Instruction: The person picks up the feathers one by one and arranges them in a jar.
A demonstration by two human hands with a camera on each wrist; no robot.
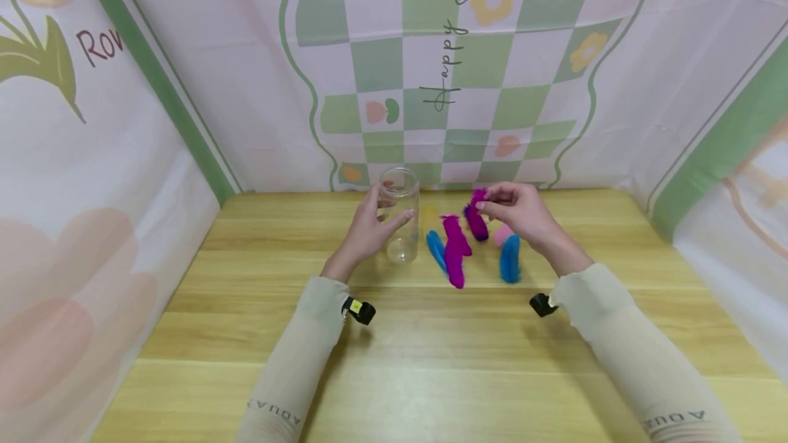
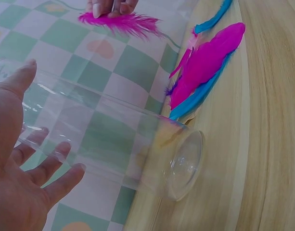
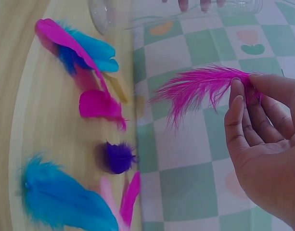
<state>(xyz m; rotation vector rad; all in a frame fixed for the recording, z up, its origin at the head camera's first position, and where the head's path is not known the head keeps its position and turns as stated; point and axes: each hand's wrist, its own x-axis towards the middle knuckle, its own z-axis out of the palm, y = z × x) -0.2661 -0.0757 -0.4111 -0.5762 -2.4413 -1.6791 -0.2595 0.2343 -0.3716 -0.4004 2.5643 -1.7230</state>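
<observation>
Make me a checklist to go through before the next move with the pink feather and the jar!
1. Right hand holds the pink feather: ok, pinched in the fingertips.
2. Jar upright on the table: ok.
3. Jar open on top: ok, nothing covers it.
4. Left hand has a firm grip: cannot tell; it is around the jar, but tightness doesn't show.
5. Pink feather above the jar's opening: not ok, it's off to the jar's right.

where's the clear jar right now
In the head view, the clear jar is upright toward the back of the table, just left of the feathers, the left hand around it.
</observation>
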